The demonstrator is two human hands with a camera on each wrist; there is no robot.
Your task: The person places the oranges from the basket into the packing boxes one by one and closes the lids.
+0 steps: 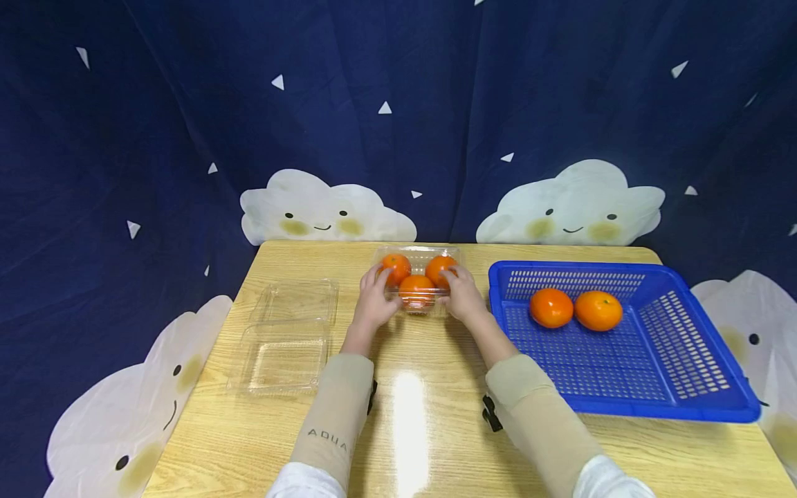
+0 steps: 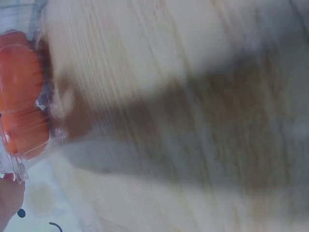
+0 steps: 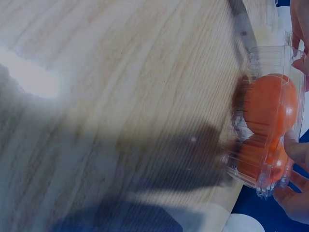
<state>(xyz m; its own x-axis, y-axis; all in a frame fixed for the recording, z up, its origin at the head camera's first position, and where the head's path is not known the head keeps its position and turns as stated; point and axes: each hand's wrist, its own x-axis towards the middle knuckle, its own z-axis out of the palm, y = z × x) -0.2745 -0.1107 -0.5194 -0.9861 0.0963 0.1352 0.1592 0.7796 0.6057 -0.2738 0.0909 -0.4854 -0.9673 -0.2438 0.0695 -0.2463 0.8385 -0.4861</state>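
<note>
Three oranges sit in a clear plastic container near the far edge of the table. My left hand grips the container's left side, fingers bent over the rim beside the left orange. From the opposite side my right hand holds the container, fingertips by the right orange. In the right wrist view, the thumb and fingers of the right hand pinch the container's edge. Only a bit of the left hand shows in the left wrist view.
A blue plastic basket on the right holds two more oranges. At left lies another clear container with its lid open. A dark blue curtain with cloud shapes hangs behind the wooden table.
</note>
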